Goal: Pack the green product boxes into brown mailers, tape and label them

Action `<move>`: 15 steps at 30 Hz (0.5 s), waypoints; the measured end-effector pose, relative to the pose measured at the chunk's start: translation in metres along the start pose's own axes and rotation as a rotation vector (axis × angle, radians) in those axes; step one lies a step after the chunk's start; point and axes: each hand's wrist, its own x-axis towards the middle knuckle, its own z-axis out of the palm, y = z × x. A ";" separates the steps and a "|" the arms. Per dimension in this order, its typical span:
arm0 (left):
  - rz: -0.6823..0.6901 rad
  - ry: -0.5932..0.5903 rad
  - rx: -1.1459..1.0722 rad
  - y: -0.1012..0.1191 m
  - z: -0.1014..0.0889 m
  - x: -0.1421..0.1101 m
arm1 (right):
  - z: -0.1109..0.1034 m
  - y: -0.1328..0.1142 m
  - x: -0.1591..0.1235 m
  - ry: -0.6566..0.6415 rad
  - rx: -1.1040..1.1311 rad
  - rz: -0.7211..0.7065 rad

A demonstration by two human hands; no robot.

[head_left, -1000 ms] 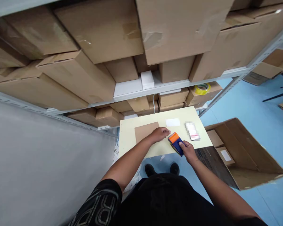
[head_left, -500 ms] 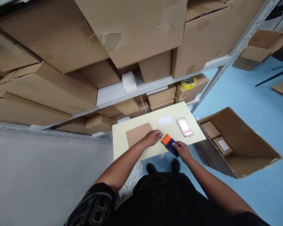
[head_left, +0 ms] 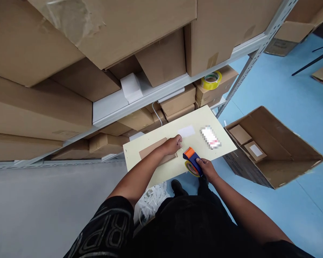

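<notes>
My right hand grips a blue and orange tape dispenser at the front edge of a pale board. A tape roll shows on the dispenser's lower side. My left hand is closed, its fingers curled a little left of the dispenser's orange head. Whatever those fingers hold is too small to make out. Under the left wrist lies a flat cardboard box, partly covered by the forearm. Behind the hand, a white paper slip rests on the board. A blurred-out phone-like object lies to its right.
A metal shelf packed with cardboard boxes runs behind the board. A yellow tape roll sits on a lower-shelf box. At right, a large open carton on the blue floor holds two small boxes. Crumpled white material lies below the board.
The dispenser has tilted in my right hand, so its tape roll now shows. My left hand has shifted slightly left and away from me. The whole view has also moved.
</notes>
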 end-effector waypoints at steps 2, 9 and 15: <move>0.000 -0.015 0.018 -0.001 0.003 0.008 | -0.003 0.000 -0.002 0.038 -0.012 -0.007; 0.053 -0.023 0.073 -0.001 -0.003 0.013 | -0.011 0.002 -0.004 0.021 -0.076 -0.018; 0.054 -0.026 0.223 -0.012 -0.035 0.027 | -0.018 0.017 -0.022 0.013 0.067 0.148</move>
